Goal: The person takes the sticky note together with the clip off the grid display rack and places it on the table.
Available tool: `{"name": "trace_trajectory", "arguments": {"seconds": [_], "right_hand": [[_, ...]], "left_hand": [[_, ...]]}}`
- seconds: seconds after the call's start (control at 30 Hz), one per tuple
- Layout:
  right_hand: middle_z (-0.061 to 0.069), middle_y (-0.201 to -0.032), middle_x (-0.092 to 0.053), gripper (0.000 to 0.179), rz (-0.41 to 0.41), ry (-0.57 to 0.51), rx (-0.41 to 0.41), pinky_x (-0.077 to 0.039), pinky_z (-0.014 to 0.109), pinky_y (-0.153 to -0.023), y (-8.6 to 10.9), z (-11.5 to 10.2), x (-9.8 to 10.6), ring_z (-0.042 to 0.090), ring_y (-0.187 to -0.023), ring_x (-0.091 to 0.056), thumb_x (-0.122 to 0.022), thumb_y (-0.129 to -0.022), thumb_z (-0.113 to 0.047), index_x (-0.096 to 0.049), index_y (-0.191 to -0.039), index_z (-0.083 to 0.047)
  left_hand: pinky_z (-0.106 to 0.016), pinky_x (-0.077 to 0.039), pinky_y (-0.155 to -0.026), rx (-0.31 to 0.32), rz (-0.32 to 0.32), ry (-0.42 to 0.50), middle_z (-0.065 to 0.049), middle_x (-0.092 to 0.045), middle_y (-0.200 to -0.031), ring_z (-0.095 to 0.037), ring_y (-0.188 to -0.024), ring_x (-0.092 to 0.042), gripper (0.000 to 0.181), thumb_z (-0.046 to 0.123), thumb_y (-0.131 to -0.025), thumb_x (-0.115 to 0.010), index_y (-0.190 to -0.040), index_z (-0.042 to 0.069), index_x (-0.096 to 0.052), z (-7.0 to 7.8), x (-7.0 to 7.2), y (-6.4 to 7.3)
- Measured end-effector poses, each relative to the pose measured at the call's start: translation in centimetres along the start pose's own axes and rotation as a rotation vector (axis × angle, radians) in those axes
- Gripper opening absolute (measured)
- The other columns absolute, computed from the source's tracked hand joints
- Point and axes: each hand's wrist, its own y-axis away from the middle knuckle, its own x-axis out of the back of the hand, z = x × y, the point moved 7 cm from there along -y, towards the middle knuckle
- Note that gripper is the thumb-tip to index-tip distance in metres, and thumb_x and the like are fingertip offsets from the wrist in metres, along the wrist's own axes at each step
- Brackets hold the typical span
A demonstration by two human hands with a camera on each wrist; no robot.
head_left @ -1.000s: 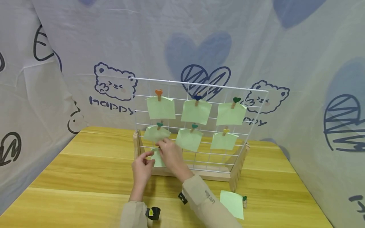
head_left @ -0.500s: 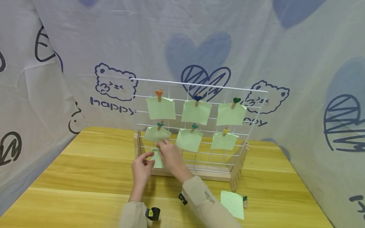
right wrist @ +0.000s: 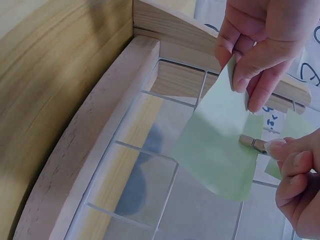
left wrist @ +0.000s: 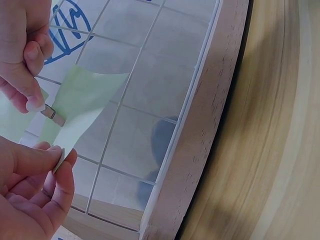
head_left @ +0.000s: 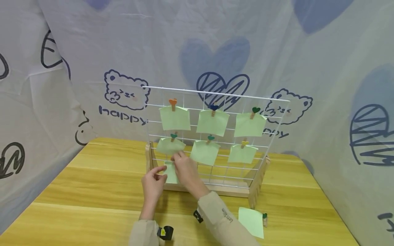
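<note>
A white wire grid (head_left: 215, 91) leans in a wooden stand (head_left: 212, 190), with two rows of pale green paper notes clipped to it. Low on its left side, my left hand (head_left: 153, 182) pinches the edge of a green note (left wrist: 85, 102) between thumb and fingers. From the right, my right hand (head_left: 186, 171) pinches the end of a small wooden clothespin (right wrist: 251, 143), whose tip lies over that note's top edge. In the head view the clothespin is hidden behind my right hand. The note's lower part hangs in front of the wires.
Another green note (head_left: 251, 222) lies on the wooden table (head_left: 92, 191) at front right, beside a clothespin with a green heart (head_left: 265, 219). Upper clothespins carry orange (head_left: 173, 102), blue and green hearts. A printed cloth (head_left: 138, 44) hangs behind the table.
Both hands stay at nearly the same spot on the note and clothespin. The held note shows slightly more of itself between the hands. The whole head view has shifted down a little.
</note>
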Motion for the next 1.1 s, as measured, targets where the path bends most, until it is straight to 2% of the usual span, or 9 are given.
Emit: {"name": "trace_trajectory", "arguments": {"seconds": [0.27, 0.6, 0.8, 1.1], "right_hand": [[0.009, -0.08, -0.058, 0.007, 0.02, -0.051, -0.008, -0.046, 0.016, -0.054, 0.3, 0.1, 0.2, 0.018, -0.065, -0.059, -0.061, -0.077, 0.005, -0.061, -0.081, 0.0], [0.009, -0.08, -0.057, 0.008, 0.041, -0.037, 0.021, -0.043, 0.013, -0.051, 0.3, -0.6, 1.4, 0.016, -0.062, -0.058, -0.061, -0.077, 0.006, -0.061, -0.081, 0.0], [0.009, -0.081, -0.057, 0.006, 0.059, -0.095, 0.009, -0.046, 0.014, -0.059, 0.9, -0.4, 1.8, 0.018, -0.068, -0.059, -0.061, -0.079, 0.006, -0.061, -0.08, 0.0], [0.006, -0.08, -0.054, 0.007, 0.067, -0.108, 0.024, -0.042, 0.011, -0.054, 1.6, -0.1, 2.4, 0.013, -0.061, -0.056, -0.06, -0.081, 0.004, -0.063, -0.08, -0.002]], "left_hand": [[-0.018, -0.041, -0.045, 0.026, -0.018, 0.015, -0.02, -0.062, -0.083, -0.018, -0.059, -0.055, 0.022, -0.013, -0.075, -0.061, -0.096, -0.006, -0.064, -0.3, -0.1, 0.0], [-0.018, -0.042, -0.046, 0.027, 0.007, 0.02, -0.022, -0.063, -0.089, -0.022, -0.063, -0.058, 0.023, -0.014, -0.073, -0.061, -0.094, -0.007, -0.065, -0.2, 0.0, 0.1], [-0.017, -0.044, -0.05, 0.022, -0.008, 0.037, -0.022, -0.062, -0.097, -0.026, -0.069, -0.06, 0.024, -0.014, -0.073, -0.061, -0.096, -0.008, -0.064, -0.2, 0.0, 0.3], [-0.016, -0.045, -0.056, 0.059, -0.018, 0.05, -0.022, -0.061, -0.095, -0.023, -0.072, -0.058, 0.027, -0.016, -0.072, -0.06, -0.097, -0.007, -0.062, -0.5, 0.1, 0.5]]}}
